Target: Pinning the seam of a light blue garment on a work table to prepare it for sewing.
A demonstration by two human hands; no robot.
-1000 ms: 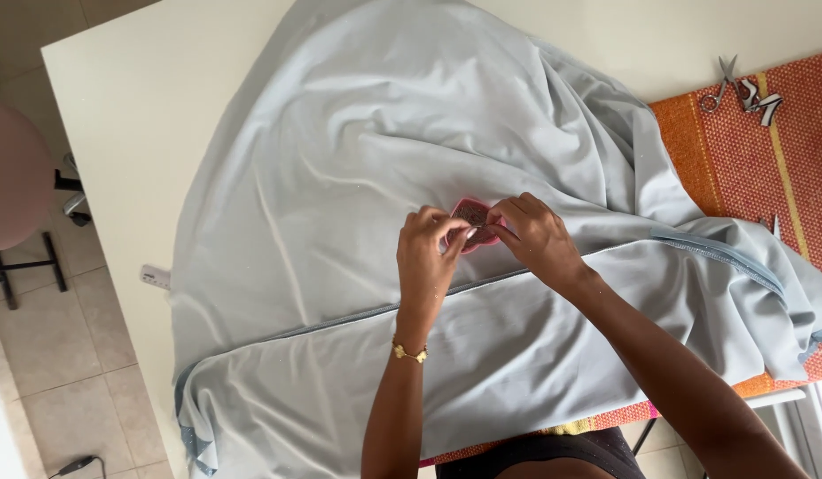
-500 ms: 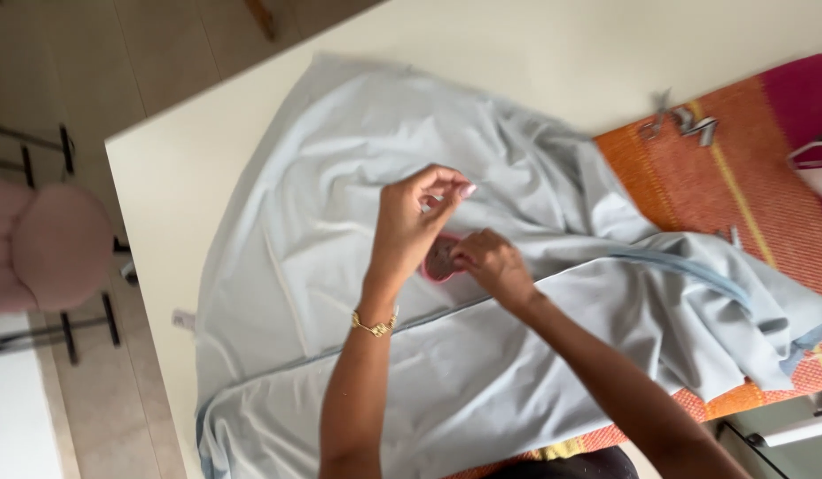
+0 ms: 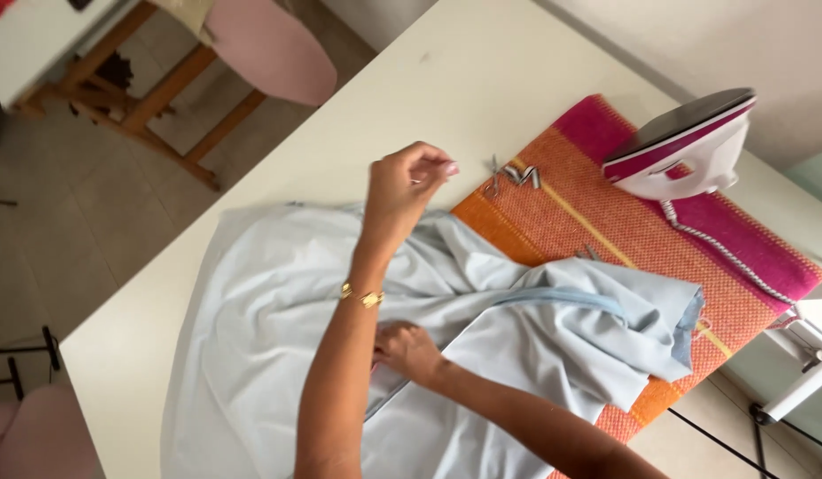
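A light blue fabric (image 3: 278, 302) lies crumpled over the white table (image 3: 446, 80). My left hand (image 3: 409, 182), with a gold bracelet (image 3: 362, 297) on its wrist, is raised above the cloth's far edge. Its thumb and fingertips are pinched together, and anything between them is too small to make out. My right hand (image 3: 409, 350) rests low on the fabric by a folded edge. Its fingers are curled around a small pink object (image 3: 375, 361), which my left forearm mostly hides.
An orange and pink woven mat (image 3: 606, 213) lies under the cloth's right side. On the mat are several small metal clips (image 3: 513, 175) and a white and magenta iron (image 3: 686, 146) with its braided cord (image 3: 721, 253). A pink stool (image 3: 269, 44) stands beyond the table.
My left hand has lifted away from the right hand and up past the cloth's edge. The right hand stays on the fabric. The view has swung right, bringing the iron into sight.
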